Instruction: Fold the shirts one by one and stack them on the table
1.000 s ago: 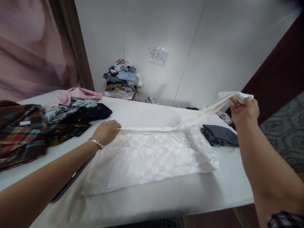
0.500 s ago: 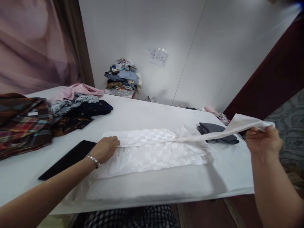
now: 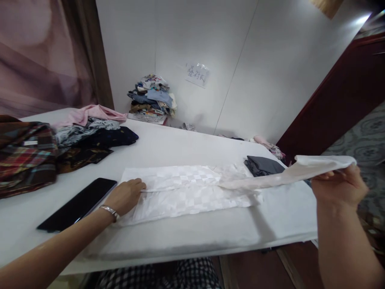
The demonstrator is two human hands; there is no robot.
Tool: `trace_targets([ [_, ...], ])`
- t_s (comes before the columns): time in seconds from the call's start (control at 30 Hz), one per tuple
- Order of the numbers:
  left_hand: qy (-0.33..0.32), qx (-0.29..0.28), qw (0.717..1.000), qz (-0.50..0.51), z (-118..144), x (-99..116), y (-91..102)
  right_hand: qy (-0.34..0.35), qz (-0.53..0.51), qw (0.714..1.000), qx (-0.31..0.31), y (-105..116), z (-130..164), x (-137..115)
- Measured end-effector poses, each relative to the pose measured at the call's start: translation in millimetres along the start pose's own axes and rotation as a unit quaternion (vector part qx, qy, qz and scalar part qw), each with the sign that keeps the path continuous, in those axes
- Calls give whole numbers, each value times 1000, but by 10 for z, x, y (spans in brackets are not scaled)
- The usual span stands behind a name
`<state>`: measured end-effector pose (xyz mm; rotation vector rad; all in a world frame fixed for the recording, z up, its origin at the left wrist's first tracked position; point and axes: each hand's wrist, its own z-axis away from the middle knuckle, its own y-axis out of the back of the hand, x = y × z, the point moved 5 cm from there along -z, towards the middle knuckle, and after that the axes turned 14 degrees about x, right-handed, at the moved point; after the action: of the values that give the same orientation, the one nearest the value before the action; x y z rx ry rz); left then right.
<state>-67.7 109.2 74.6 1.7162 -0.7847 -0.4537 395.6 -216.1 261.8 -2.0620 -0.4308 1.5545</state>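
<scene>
A white shirt [image 3: 192,196] with a shiny checked weave lies folded lengthwise on the table. Its long narrow sleeve [image 3: 288,172] stretches off to the right, lifted above the tabletop. The end of that sleeve is gripped in my right hand [image 3: 339,184], with the fingers closed round the cloth. At the left end, my left hand [image 3: 128,196] rests on the shirt, its fingers together on the folded edge; the fingertips are partly hidden. A dark grey folded garment [image 3: 263,165] lies behind the raised sleeve.
Left of my left hand lies a black flat-screen device [image 3: 80,204]. A plaid shirt [image 3: 27,156] and a pile of clothes [image 3: 99,130] fill the table's left side. Against the wall stands a tall clothes stack [image 3: 153,98]. The table's front edge [image 3: 180,259] is close to my body.
My right hand has moved slightly right with the sleeve end, which now sags and spreads wider. My left hand stays on the shirt's left end. The whole view has shifted a little.
</scene>
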Motion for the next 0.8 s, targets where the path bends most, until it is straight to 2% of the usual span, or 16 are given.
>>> trace_targets([
  [0.1,20,0,1000,23,-9,-48,-35,6,-72,994,-76,-46,153,-115],
  [0.2,22,-6,999,29,-14,-84,-70,27,-70,993,-95,-43,356,-255],
  [0.3,17,-3,999,36,-25,-106,-86,77,-45,988,-125,-69,521,-347],
  [0.4,17,-3,999,45,-26,-115,-90,103,-27,982,-158,-123,544,-321],
  [0.53,1,5,999,39,8,-109,-78,83,-30,980,-178,-255,411,-201],
  [0.67,-6,1,999,49,56,-78,-57,50,-56,971,-225,-619,361,-57],
  [0.8,16,27,992,125,36,61,76,-55,-82,950,-296,-1241,570,226],
])
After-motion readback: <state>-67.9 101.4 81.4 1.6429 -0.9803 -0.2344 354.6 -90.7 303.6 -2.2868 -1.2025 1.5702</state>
